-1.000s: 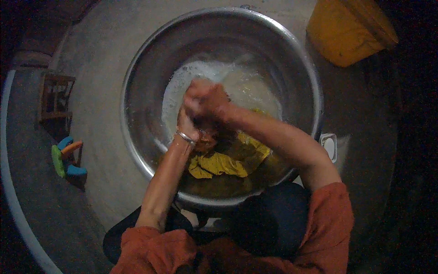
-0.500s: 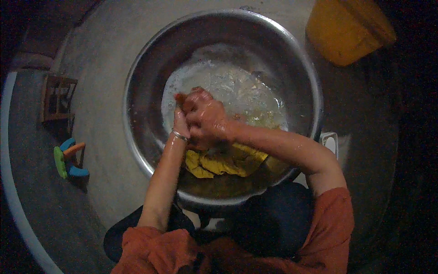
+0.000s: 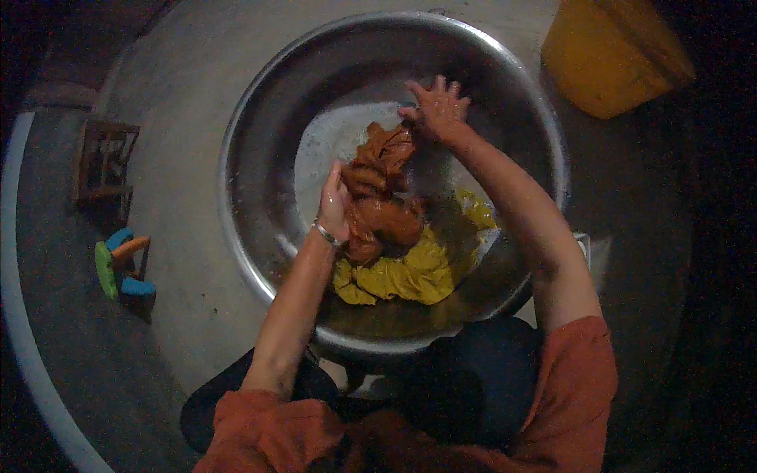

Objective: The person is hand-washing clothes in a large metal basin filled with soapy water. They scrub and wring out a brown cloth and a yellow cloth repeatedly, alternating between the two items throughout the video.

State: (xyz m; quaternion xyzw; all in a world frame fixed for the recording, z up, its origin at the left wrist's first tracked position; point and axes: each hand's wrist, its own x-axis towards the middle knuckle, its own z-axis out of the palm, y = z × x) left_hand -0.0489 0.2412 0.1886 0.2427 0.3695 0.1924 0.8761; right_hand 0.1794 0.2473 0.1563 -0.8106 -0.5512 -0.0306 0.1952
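The left hand [image 3: 334, 203] pinched the wet orange cloth [image 3: 380, 197] and the right hand [image 3: 436, 108], fingers spread, seemed to grip its far end, above a yellow cloth [image 3: 406, 272] in the big metal basin [image 3: 260, 158], near a yellow bucket [image 3: 611, 51].

Dim, murky light, dark vignetted corners, fisheye bending at edges, faint sheen on metal basin [image 3: 260, 142] rim
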